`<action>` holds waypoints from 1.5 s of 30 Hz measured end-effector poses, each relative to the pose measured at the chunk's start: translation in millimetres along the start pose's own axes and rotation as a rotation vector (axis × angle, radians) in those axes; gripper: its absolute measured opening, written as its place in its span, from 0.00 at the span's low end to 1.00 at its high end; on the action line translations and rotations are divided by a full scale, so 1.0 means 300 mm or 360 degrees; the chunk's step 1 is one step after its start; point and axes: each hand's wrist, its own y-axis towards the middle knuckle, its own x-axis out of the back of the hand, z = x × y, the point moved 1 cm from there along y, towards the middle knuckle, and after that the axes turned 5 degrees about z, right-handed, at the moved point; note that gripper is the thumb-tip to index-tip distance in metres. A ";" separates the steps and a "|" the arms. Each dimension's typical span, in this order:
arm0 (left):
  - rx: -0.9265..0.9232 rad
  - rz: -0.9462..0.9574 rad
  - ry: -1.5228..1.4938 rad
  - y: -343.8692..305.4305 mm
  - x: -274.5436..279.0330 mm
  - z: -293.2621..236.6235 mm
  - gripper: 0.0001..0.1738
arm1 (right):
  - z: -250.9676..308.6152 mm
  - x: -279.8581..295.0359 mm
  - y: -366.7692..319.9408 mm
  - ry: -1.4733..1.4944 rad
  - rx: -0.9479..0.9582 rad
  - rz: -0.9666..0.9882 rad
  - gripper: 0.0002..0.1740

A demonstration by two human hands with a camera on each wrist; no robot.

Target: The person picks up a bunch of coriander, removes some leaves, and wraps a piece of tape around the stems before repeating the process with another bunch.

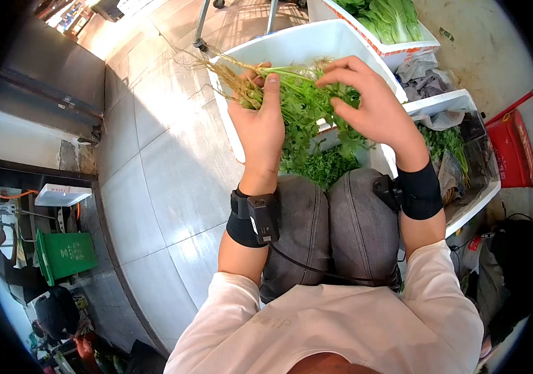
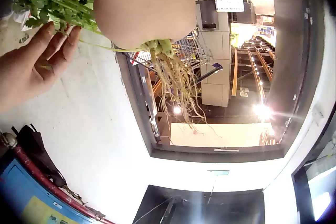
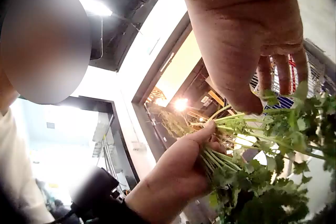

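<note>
My left hand [image 1: 259, 128] grips a bunch of fresh cilantro [image 1: 301, 121] by its pale stems, the thumb lying across them. Long tangled roots [image 2: 176, 79] stick out beyond that fist, brownish and stringy. Spread over the leafy end is my right hand [image 1: 375, 106], its fingers loosely bent and the thumb apart from them. In the right wrist view its fingertips overlap the leaves [image 3: 294, 124], with nothing gripped between them. More cut greens [image 1: 322, 167] lie below the bunch, just in front of the knees.
A large white foam box [image 1: 279, 47] stands in front of the knees. Behind it, another box holds leafy lettuce [image 1: 394, 22]. At right is a foam box [image 1: 494, 171] with greens and crumpled bags, beside a red dustpan [image 1: 511, 149]. Tiled floor [image 1: 160, 149] spreads to the left.
</note>
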 end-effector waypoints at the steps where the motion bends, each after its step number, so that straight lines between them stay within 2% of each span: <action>1: -0.0023 0.0028 0.0046 0.003 -0.001 0.008 0.13 | 0.013 0.003 0.011 0.0048 0.0051 -0.0073 0.13; 3: -0.0042 0.0061 0.0091 0.001 -0.009 0.011 0.13 | 0.024 -0.007 0.028 0.0095 0.0094 -0.0147 0.13; 5: -0.0048 0.0104 0.0049 -0.006 -0.022 0.001 0.13 | 0.019 -0.029 0.042 0.0137 0.0260 -0.0197 0.13; 8: 0.0005 0.0163 0.0151 -0.002 -0.021 -0.003 0.11 | -0.006 -0.042 0.050 0.0081 0.0180 -0.0221 0.13; 15: 0.0095 0.0151 0.0059 -0.008 -0.022 -0.010 0.08 | -0.010 -0.057 0.055 -0.0013 0.0203 -0.0299 0.13; 24: 0.0064 0.0070 -0.0024 -0.004 -0.025 0.000 0.08 | 0.004 -0.040 0.061 -0.0194 0.0388 -0.0374 0.14; 29: 0.0190 0.0132 -0.0031 -0.003 -0.025 0.007 0.10 | -0.003 -0.037 0.062 -0.0209 0.0465 -0.0271 0.15; 38: 0.0176 0.0313 -0.0064 -0.003 -0.021 0.012 0.11 | 0.015 -0.027 0.068 -0.0116 0.0462 -0.0446 0.09; 45: 0.0117 0.0323 -0.0065 -0.008 -0.026 0.019 0.12 | 0.007 -0.025 0.063 -0.0060 0.0418 -0.0404 0.08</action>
